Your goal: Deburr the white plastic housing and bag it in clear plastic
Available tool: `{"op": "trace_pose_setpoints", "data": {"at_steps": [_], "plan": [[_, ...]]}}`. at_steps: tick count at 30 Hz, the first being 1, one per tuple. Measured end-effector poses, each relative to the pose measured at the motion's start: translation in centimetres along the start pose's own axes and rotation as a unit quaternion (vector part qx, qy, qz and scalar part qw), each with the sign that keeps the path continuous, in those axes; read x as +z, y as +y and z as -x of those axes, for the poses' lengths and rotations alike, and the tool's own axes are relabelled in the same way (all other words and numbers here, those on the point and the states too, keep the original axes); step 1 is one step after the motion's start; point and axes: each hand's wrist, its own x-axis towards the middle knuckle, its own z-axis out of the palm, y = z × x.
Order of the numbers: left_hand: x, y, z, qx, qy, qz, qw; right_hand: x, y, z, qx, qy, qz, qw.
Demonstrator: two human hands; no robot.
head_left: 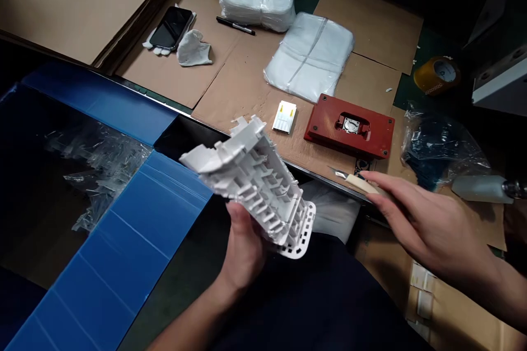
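In my left hand (242, 244) is a white moulded plastic part (263, 189), tilted, with ribs, slots and a perforated rounded end. The thumb shows on its near side; the other fingers are hidden behind it. My right hand (424, 219) pinches a small knife (358, 182) with a cream handle, its thin blade pointing left, apart from the plastic part. Beyond the knife a red block fixture (349, 127) lies on the cardboard-covered table (242, 82). Left of the fixture sits a small white piece (284, 117) with yellow marks.
A blue box (135, 219) at left holds clear plastic bags (107, 159). Bundled white bags (310, 55), a black pen (235, 26), a phone (172, 28) on a glove, and tape rolls (437, 75) lie on the table. A bottle (480, 188) lies at right.
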Motion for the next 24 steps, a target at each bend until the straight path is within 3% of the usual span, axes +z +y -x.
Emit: {"op": "trace_pose_setpoints", "data": {"at_steps": [2, 4, 7, 9, 13, 16, 20, 24], "plan": [[1.2, 1.2, -0.9, -0.040, -0.001, 0.055, 0.998, 1.0, 0.5, 0.0, 0.124, -0.034, -0.136, 0.982], [1.8, 2.0, -1.5, -0.113, -0.025, 0.098, 0.988, 1.9, 0.6, 0.2, 0.206, -0.067, -0.235, 0.948], [2.0, 2.6, -1.8, -0.207, -0.064, 0.146, 0.965, 3.0, 0.5, 0.4, 0.244, -0.077, -0.291, 0.922], [1.9, 2.7, -1.7, -0.234, -0.076, 0.168, 0.955, 3.1, 0.4, 0.3, 0.231, -0.060, -0.283, 0.929], [1.9, 2.5, -1.8, -0.265, -0.085, 0.200, 0.939, 1.9, 0.1, -0.7, 0.077, 0.001, -0.215, 0.974], [1.9, 1.9, -2.2, -0.306, -0.103, 0.232, 0.918, 0.3, -0.6, -2.1, -0.079, -0.009, -0.176, 0.981], [2.1, 0.8, -2.3, -0.367, -0.158, 0.280, 0.873, -0.8, -2.0, -4.4, -0.287, -0.100, -0.127, 0.944], [2.5, 0.4, -1.9, -0.382, -0.192, 0.313, 0.848, -0.6, -3.3, -6.0, -0.381, -0.169, -0.127, 0.900]]}}
